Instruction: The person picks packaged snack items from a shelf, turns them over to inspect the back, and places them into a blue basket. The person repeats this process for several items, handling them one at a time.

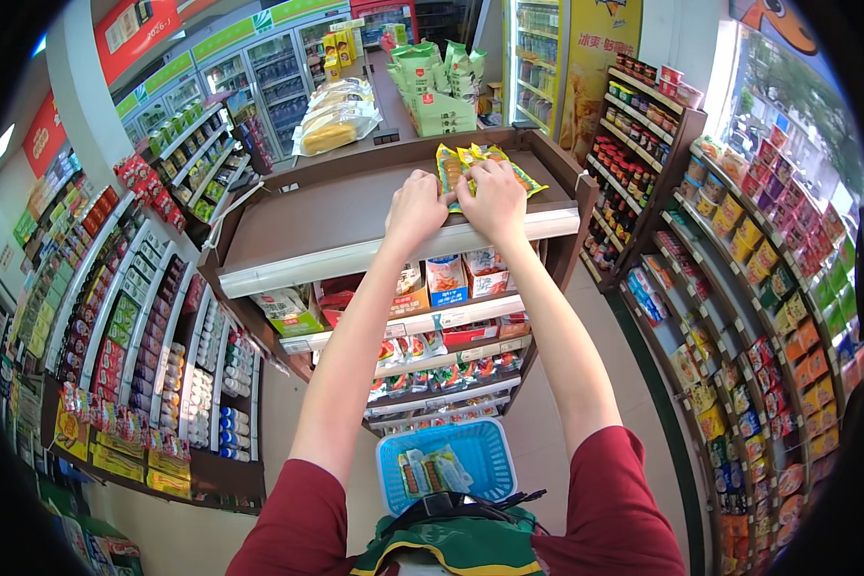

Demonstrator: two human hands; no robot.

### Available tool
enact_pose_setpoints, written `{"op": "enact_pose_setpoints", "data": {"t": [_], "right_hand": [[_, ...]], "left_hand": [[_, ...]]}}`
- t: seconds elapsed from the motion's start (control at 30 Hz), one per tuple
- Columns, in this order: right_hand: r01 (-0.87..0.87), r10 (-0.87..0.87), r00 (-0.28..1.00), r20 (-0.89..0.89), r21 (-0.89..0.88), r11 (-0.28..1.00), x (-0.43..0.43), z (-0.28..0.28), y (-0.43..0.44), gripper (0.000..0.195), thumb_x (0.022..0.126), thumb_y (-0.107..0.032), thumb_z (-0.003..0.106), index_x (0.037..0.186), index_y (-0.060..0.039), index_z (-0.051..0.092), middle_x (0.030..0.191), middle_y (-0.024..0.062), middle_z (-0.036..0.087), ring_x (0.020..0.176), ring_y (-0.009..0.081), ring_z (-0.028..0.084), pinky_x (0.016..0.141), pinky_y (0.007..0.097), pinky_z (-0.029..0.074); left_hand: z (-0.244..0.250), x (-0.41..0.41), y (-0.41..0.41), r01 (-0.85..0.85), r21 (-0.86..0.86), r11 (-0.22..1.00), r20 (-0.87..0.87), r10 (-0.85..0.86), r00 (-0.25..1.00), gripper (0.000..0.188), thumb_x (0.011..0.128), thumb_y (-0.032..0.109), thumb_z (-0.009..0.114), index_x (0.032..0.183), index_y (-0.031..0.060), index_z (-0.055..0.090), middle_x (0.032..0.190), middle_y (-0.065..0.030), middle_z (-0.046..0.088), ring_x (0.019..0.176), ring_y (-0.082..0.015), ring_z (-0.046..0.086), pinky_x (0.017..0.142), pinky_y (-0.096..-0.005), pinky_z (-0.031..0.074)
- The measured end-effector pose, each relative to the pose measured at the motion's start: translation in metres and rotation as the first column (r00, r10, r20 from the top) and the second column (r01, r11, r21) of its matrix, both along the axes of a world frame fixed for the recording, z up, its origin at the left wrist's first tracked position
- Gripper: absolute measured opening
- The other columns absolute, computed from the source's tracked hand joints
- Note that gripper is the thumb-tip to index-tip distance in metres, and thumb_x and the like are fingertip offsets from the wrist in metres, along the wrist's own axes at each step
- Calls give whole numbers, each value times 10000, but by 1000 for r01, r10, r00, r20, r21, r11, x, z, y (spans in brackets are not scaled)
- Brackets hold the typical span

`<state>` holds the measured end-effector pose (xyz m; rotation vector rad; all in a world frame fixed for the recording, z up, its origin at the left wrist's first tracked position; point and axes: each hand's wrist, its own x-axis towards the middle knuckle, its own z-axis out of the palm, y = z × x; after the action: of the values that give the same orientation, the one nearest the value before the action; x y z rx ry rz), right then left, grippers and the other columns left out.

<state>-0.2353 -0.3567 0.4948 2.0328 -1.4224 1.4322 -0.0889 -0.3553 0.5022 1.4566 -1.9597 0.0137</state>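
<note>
Several yellow snack packets (449,167) with brown contents showing lie at the right end of the brown top tray (309,216) of a display rack. My left hand (416,207) grips the left side of the leftmost packet, its fingers curled. Close beside it, my right hand (495,198) holds the packets from above, and its fingers cover part of them. Another yellow packet (527,181) sticks out to the right of that hand. Below, a blue plastic basket (500,446) stands in front of me with a few clear-and-green packets (432,471) in it.
A raised rim borders the tray, with a white price rail (396,248) along its front. Behind stand bagged breads (331,122) and a green carton of snack bags (439,111). Stocked shelves flank me left (137,317) and right (734,288); tiled floor (583,331) shows between.
</note>
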Motion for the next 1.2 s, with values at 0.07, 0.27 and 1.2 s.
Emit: {"op": "enact_pose_setpoints", "data": {"t": [0.07,0.27,1.2], "right_hand": [[12,-11,1000,5,-17,1000,-1,-3,-3,226,829,-256,613,777,-51,693,919,81,662,958,258,592,757,392,536],[15,-12,999,46,-52,999,0,1,1,226,830,-249,615,755,-46,683,900,87,655,942,263,594,750,394,532],[-143,165,985,57,-281,949,-9,5,8,181,775,-206,644,894,-73,677,938,78,657,1026,298,559,898,416,445]], "left_hand": [[1,-3,5,-27,-30,999,25,28,999,282,865,264,650,889,-17,632,1034,-187,619,949,-374,623,812,-466,506],[0,-6,16,-78,-126,989,-11,77,997,212,893,224,605,922,15,580,981,-179,635,900,-391,625,777,-486,496],[-6,-10,30,-168,-519,838,-241,45,969,132,973,120,468,1068,39,424,625,-218,610,591,-433,612,502,-539,455]]}}
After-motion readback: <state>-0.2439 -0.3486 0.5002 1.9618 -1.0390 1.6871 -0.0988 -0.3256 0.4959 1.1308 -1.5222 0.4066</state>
